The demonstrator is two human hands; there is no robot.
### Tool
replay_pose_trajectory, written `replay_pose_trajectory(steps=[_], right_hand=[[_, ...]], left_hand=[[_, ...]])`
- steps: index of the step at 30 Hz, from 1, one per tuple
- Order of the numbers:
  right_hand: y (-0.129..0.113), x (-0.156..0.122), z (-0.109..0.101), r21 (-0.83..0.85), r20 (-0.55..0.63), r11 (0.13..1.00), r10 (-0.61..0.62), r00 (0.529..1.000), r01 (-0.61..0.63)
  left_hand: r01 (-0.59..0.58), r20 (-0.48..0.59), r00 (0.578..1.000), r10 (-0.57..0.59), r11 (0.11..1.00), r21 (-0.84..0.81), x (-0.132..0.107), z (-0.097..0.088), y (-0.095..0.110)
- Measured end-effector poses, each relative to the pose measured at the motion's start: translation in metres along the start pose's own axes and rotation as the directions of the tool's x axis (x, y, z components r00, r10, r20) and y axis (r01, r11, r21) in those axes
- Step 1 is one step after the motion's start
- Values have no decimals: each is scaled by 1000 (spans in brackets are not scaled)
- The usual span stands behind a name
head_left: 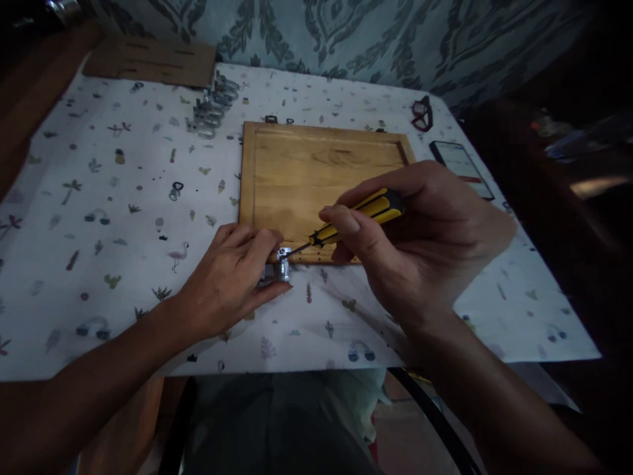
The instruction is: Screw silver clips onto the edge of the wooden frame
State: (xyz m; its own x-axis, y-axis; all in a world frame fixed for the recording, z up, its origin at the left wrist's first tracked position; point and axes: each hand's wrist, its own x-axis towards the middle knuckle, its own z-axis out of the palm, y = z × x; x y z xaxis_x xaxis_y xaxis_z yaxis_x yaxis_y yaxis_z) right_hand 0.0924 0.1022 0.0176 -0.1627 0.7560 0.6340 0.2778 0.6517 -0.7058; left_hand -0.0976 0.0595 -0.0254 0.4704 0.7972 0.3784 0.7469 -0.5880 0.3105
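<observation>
A framed wooden panel (297, 171), like a small cabinet door, lies flat on the table. At its near edge, left of the middle, sits a metal hinge (283, 264). My left hand (232, 270) grips this hinge against the panel, fingers on top of the wood and thumb below the edge. In my right hand (420, 231) is a yellow and black screwdriver (359, 218), pinched between thumb and fingers. Its shaft slants down to the left, and the tip meets the hinge; whether it sits in a screw is too small to tell.
Several more metal hinges (210, 109) lie in a cluster at the back left, beside a brown cardboard piece (148, 61). Eyeglasses (422, 113) and a phone (457, 161) lie at the right. A printed cloth (123, 264) covers the table, with a patterned wall behind.
</observation>
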Motion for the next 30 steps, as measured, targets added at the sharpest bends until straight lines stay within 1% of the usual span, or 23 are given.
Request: replay_pose_trajectory(steps=[6, 12, 19, 22, 27, 30], right_hand=[[0, 0, -2, -6, 28, 1000, -15, 999, 15], [-1, 1, -2, -49, 82, 993, -106, 991, 110], [-3, -1, -5, -52, 24, 998, -38, 999, 39], [-5, -1, -5, -79, 44, 997, -6, 999, 10], [-3, -2, -3, -50, 58, 998, -26, 998, 29], [-2, -1, -3, -42, 89, 999, -19, 996, 23]], left_hand=[[-3, -5, 1000, 3, 1000, -1, 0, 0, 0], [0, -11, 1000, 0, 1000, -12, 0, 1, 0], [-7, -8, 1000, 7, 1000, -3, 0, 1, 0], [-9, -12, 1000, 9, 1000, -9, 0, 1, 1], [5, 1, 1000, -5, 1000, 6, 1, 1, 1], [6, -1, 1000, -6, 1000, -1, 1, 0, 1]])
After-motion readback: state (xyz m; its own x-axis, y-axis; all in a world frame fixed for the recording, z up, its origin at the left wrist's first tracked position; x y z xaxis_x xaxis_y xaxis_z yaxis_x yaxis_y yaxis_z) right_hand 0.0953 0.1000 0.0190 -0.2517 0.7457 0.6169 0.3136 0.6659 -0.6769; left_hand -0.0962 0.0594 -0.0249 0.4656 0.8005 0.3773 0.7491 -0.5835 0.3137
